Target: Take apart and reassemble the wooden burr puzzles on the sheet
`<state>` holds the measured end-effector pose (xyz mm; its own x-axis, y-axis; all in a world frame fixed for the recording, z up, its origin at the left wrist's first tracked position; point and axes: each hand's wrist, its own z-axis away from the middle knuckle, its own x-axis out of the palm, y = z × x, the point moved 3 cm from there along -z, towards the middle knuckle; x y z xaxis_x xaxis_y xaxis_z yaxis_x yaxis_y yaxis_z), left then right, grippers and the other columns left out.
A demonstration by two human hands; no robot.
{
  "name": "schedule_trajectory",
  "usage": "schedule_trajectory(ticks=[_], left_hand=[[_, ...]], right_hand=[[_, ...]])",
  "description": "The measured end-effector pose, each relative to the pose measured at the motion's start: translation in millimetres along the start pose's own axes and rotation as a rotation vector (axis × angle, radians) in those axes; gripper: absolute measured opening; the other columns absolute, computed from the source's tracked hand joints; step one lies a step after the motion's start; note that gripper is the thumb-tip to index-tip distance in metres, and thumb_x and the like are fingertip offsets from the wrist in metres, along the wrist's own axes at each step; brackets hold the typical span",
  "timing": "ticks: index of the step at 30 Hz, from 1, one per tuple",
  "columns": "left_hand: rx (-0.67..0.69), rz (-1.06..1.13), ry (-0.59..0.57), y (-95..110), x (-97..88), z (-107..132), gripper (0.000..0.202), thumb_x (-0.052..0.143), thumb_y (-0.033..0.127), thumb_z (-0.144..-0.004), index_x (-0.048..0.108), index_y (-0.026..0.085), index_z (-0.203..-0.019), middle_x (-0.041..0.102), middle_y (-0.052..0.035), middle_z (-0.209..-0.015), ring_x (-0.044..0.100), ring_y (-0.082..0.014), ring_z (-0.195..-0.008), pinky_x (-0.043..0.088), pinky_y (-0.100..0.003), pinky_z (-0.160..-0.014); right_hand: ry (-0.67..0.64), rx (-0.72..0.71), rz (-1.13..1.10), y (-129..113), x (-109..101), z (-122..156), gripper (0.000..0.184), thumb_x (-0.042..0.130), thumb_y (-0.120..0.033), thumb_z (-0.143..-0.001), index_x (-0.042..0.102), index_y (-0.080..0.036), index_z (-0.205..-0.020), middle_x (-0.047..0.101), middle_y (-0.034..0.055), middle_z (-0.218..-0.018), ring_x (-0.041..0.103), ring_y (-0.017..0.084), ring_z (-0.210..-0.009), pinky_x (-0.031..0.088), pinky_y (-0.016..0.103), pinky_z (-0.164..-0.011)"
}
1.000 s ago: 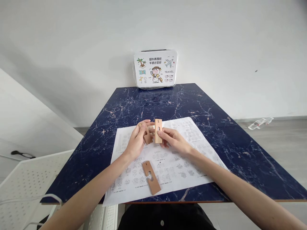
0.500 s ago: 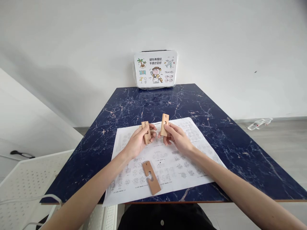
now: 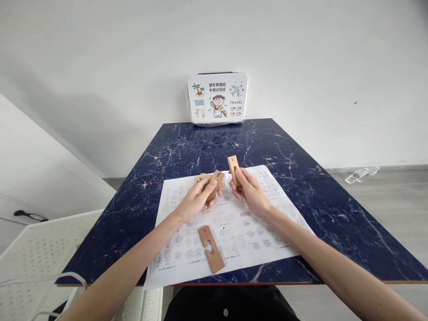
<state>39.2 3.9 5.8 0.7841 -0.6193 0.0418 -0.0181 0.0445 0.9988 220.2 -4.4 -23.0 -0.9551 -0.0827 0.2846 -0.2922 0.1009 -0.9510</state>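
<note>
In the head view, two numbered wooden pieces are held above a printed sheet (image 3: 239,234) that is spread on a dark blue, marble-patterned table (image 3: 297,178). The hands are kept apart, with a narrow gap left between them, and each is clamped on a piece of its own.

By the left hand (image 3: 195,199), the piece marked 3 (image 3: 216,182) is pinched between thumb and fingers; its numbered end is pointed up and to the right, and its lower part is partly hidden by the fingers. By the right hand (image 3: 250,189), the piece marked 2 (image 3: 233,165) is gripped near its lower end, its top leaned slightly to the left and raised above the fingers. The two pieces are near each other but not touching.

The piece marked 1 (image 3: 216,262) is laid flat on the sheet, nearer the person than both hands and touched by neither; a rounded notch is cut into its left side. Just beyond the left hand, more pale wood (image 3: 197,179) is partly covered by the fingers.
</note>
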Motion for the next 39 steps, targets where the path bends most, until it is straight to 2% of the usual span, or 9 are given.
schedule_trajectory(ticks=[5, 10, 13, 17, 20, 24, 27, 33, 39], left_hand=[[0.002, -0.131, 0.039, -5, 0.4, -1, 0.038, 0.053, 0.058, -0.104, 0.060, 0.020, -0.102, 0.049, 0.0006, -0.076, 0.032, -0.0080, -0.052, 0.023, -0.025, -0.046], [-0.018, -0.116, 0.036, -7, 2.1, -1, 0.039, 0.050, 0.059, -0.105, 0.058, 0.021, -0.102, 0.046, 0.0010, -0.075, 0.029, -0.0094, -0.054, 0.023, -0.025, -0.048], [-0.009, -0.131, 0.056, -7, -0.8, -2, 0.040, 0.048, 0.059, -0.105, 0.057, 0.020, -0.099, 0.045, 0.0013, -0.074, 0.030, -0.0098, -0.054, 0.024, -0.026, -0.048], [0.031, -0.177, 0.070, -6, -5.4, -2, 0.040, 0.050, 0.058, -0.105, 0.062, 0.020, -0.105, 0.047, 0.0001, -0.072, 0.033, -0.0110, -0.054, 0.025, -0.027, -0.048], [0.070, -0.196, 0.072, -5, -5.9, -2, 0.037, 0.053, 0.055, -0.104, 0.066, 0.020, -0.104, 0.046, 0.0001, -0.070, 0.035, -0.0121, -0.054, 0.028, -0.028, -0.048], [0.106, -0.212, 0.066, -6, -3.4, -2, 0.036, 0.053, 0.053, -0.105, 0.064, 0.020, -0.096, 0.043, 0.0007, -0.068, 0.035, -0.0126, -0.056, 0.029, -0.028, -0.050], [0.110, -0.194, 0.056, -8, -2.1, -2, 0.036, 0.051, 0.055, -0.105, 0.062, 0.020, -0.102, 0.041, 0.0018, -0.069, 0.034, -0.0126, -0.056, 0.027, -0.028, -0.050], [0.078, -0.175, 0.024, -10, -2.3, 1, 0.034, 0.052, 0.054, -0.105, 0.060, 0.021, -0.104, 0.041, 0.0023, -0.072, 0.033, -0.0122, -0.058, 0.026, -0.029, -0.053], [0.085, -0.103, -0.045, -7, 2.4, -2, 0.031, 0.052, 0.050, -0.106, 0.057, 0.019, -0.106, 0.053, -0.0019, -0.087, 0.040, -0.0111, -0.063, 0.034, -0.030, -0.061]], right_hand=[[-0.036, -0.042, 0.077, -3, 4, 3, 0.040, 0.058, -0.064, -0.100, 0.059, -0.025, -0.108, 0.038, -0.0063, -0.074, 0.034, 0.009, -0.050, 0.026, 0.028, -0.047], [-0.157, 0.019, 0.042, -2, 8, 6, 0.042, 0.050, -0.063, -0.104, 0.058, -0.024, -0.091, 0.044, -0.0018, -0.080, 0.039, 0.012, -0.058, 0.035, 0.030, -0.052], [-0.176, 0.014, 0.053, -4, 8, 6, 0.041, 0.050, -0.061, -0.104, 0.064, -0.024, -0.094, 0.046, 0.0001, -0.084, 0.039, 0.013, -0.061, 0.037, 0.031, -0.053], [-0.173, -0.033, 0.159, -7, 8, 8, 0.039, 0.049, -0.058, -0.106, 0.070, -0.029, -0.121, 0.044, -0.0002, -0.081, 0.036, 0.015, -0.061, 0.037, 0.032, -0.052], [-0.140, -0.094, 0.296, -7, 7, 10, 0.049, 0.048, -0.055, -0.107, 0.060, -0.030, -0.147, 0.044, -0.0008, -0.077, 0.037, 0.017, -0.061, 0.039, 0.032, -0.053], [-0.134, -0.194, 0.435, -6, 5, 13, 0.049, 0.050, -0.049, -0.107, 0.057, -0.034, -0.153, 0.054, 0.0036, -0.089, 0.044, 0.018, -0.066, 0.042, 0.032, -0.057], [-0.172, -0.160, 0.374, -4, 6, 14, 0.050, 0.050, -0.049, -0.107, 0.054, -0.035, -0.155, 0.053, 0.0026, -0.084, 0.042, 0.018, -0.064, 0.041, 0.033, -0.056], [-0.245, -0.001, 0.107, -3, 11, 11, 0.056, 0.058, -0.051, -0.103, 0.054, -0.026, -0.153, 0.038, -0.0046, -0.069, 0.033, 0.015, -0.059, 0.037, 0.032, -0.054], [-0.063, 0.017, -0.088, -9, 9, 6, 0.046, 0.064, -0.052, -0.099, 0.066, -0.024, -0.135, 0.029, -0.0056, -0.071, 0.024, 0.013, -0.056, 0.030, 0.031, -0.050]])
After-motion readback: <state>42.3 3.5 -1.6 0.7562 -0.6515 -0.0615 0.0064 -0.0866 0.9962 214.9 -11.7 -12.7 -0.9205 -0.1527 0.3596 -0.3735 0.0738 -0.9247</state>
